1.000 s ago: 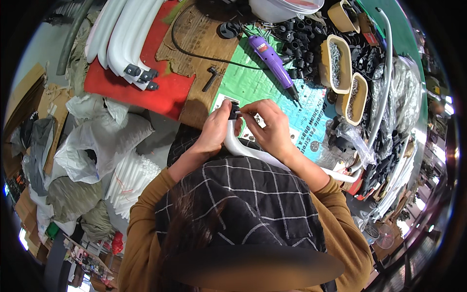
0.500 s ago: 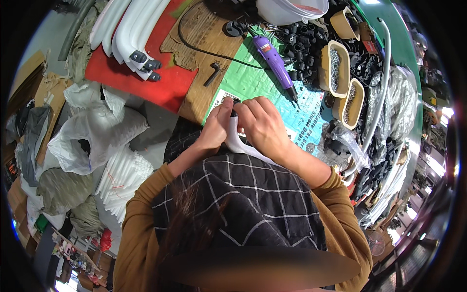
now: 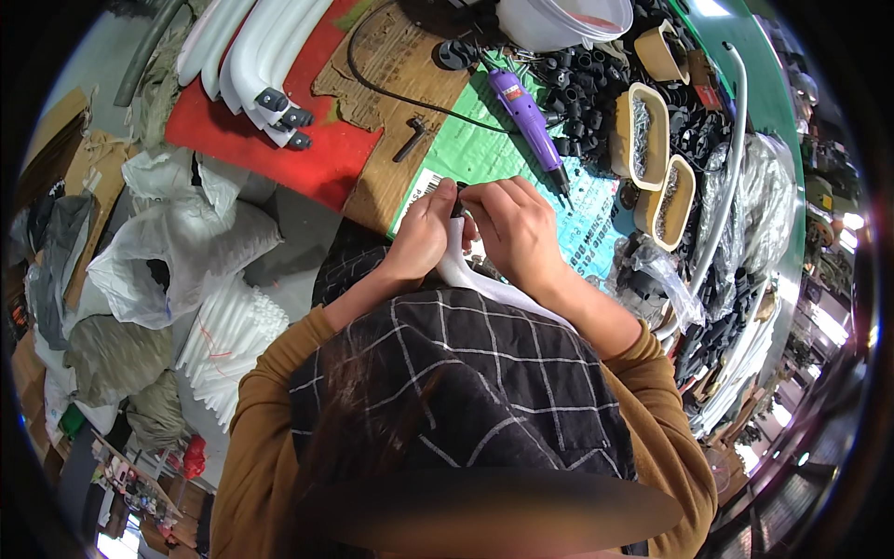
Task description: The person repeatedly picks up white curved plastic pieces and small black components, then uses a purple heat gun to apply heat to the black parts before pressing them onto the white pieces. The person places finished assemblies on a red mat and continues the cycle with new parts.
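A white curved tube (image 3: 454, 265) rises from my lap, its lower length lying across my dark checked apron (image 3: 466, 373). On its upper end sits a black plastic end fitting (image 3: 458, 207), mostly covered by my fingers. My left hand (image 3: 419, 238) is closed round this end, thumb upward along the fitting. From the other side, the curled fingers of my right hand (image 3: 520, 233) pinch at the fitting; their tips are partly hidden. Just beyond my hands, a purple electric screwdriver (image 3: 523, 116) lies on the bench with its bit toward me.
Several white tubes with black ends (image 3: 247, 74) rest on a red sheet (image 3: 326, 158) at the left. A small black part (image 3: 408, 140) lies on the wood. At the right are screw-filled tan bins (image 3: 622, 140), black fittings (image 3: 582, 98) and a long grey tube (image 3: 728, 186).
My right hand has shifted slightly right and its fingers have curled more beside the fitting. The tube now extends farther right across my lap.
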`<state>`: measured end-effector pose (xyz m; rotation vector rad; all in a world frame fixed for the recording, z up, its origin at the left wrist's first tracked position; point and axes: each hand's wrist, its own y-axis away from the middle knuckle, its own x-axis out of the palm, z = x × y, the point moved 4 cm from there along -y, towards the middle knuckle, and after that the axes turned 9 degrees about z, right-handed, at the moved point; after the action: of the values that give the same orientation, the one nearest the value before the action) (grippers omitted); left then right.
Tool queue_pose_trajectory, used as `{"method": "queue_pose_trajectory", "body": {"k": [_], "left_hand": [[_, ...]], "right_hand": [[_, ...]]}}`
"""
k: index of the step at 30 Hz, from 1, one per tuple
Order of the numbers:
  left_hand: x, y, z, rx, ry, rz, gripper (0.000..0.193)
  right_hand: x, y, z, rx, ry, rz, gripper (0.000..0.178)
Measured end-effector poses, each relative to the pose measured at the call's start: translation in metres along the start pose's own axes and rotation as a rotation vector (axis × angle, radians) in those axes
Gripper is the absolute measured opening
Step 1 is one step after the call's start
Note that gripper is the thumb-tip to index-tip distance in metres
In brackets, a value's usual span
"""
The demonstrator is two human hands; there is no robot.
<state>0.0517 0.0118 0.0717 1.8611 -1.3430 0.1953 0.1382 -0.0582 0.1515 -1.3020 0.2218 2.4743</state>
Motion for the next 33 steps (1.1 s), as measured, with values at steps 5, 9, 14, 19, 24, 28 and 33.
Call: {"method": "queue_pose_trajectory", "body": {"k": [5,9,14,19,24,28,33], "left_hand": [[-0.001,-0.003,-0.001,0.022,-0.082,-0.001,0.046],[0.002,-0.003,-0.002,0.030,-0.080,0.010,0.047],[0.004,-0.004,-0.007,0.008,-0.100,0.044,0.047],[0.003,-0.001,-0.006,0.034,-0.227,-0.004,0.049],[0.002,-0.003,-0.005,0.016,-0.197,-0.004,0.049],[0.002,-0.002,-0.004,-0.018,-0.168,0.003,0.048],[0.002,-0.002,-0.003,-0.008,-0.141,0.020,0.047]], "right_hand": [[0.002,0.001,-0.001,-0.045,-0.071,0.011,0.022],[-0.006,0.006,-0.005,0.016,-0.225,-0.035,0.012],[-0.003,0.007,-0.006,0.069,-0.080,-0.111,0.010],[0.006,0.011,0.001,-0.043,-0.010,-0.130,0.013],[0.008,0.009,-0.001,-0.094,0.028,-0.143,0.018],[0.008,0.009,-0.004,-0.029,0.040,-0.121,0.013],[0.009,0.008,-0.005,0.001,0.082,-0.058,0.012]]}}
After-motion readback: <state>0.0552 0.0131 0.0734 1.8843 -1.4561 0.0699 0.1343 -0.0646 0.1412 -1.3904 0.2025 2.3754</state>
